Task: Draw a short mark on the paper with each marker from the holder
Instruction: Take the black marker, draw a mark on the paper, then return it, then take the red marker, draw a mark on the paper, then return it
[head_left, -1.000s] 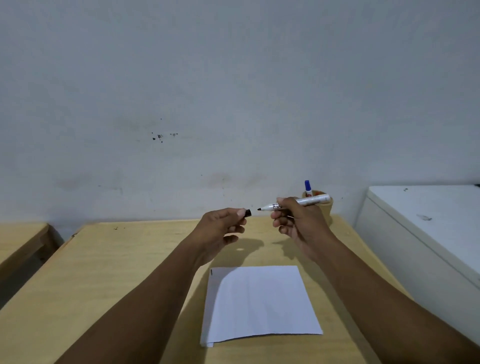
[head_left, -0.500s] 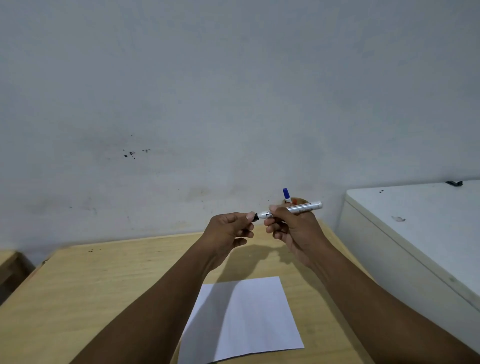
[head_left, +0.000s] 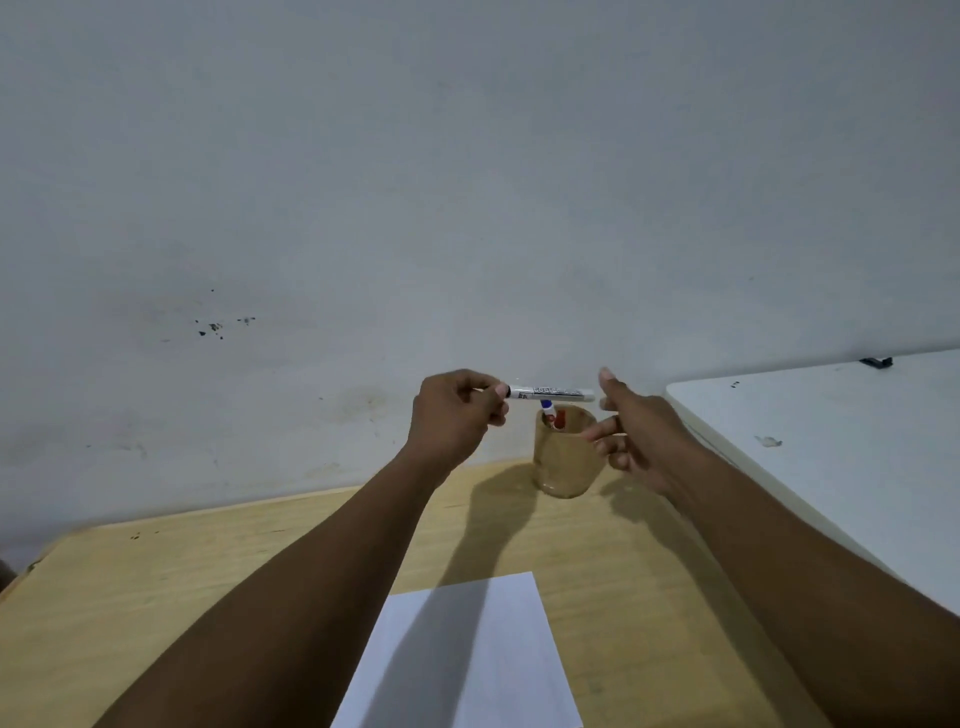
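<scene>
My left hand (head_left: 457, 415) grips a white marker (head_left: 550, 393) by its capped end and holds it level in the air above the holder. The wooden holder (head_left: 563, 460) stands on the table near the wall, with a blue-capped marker (head_left: 546, 406) and a red one (head_left: 560, 418) sticking out. My right hand (head_left: 631, 431) hovers just right of the holder with fingers spread and nothing in it. A white sheet of paper (head_left: 467, 660) lies on the table below, partly in my left arm's shadow.
The wooden table (head_left: 208, 571) runs up to a grey wall. A white cabinet top (head_left: 831, 457) stands at the right, higher than the table, with a small dark object (head_left: 877, 361) at its back.
The cap went back on the marker. My right hand let go of it and opened to the right, uncovering the holder; my left hand now holds the marker alone. The view tilted up.
</scene>
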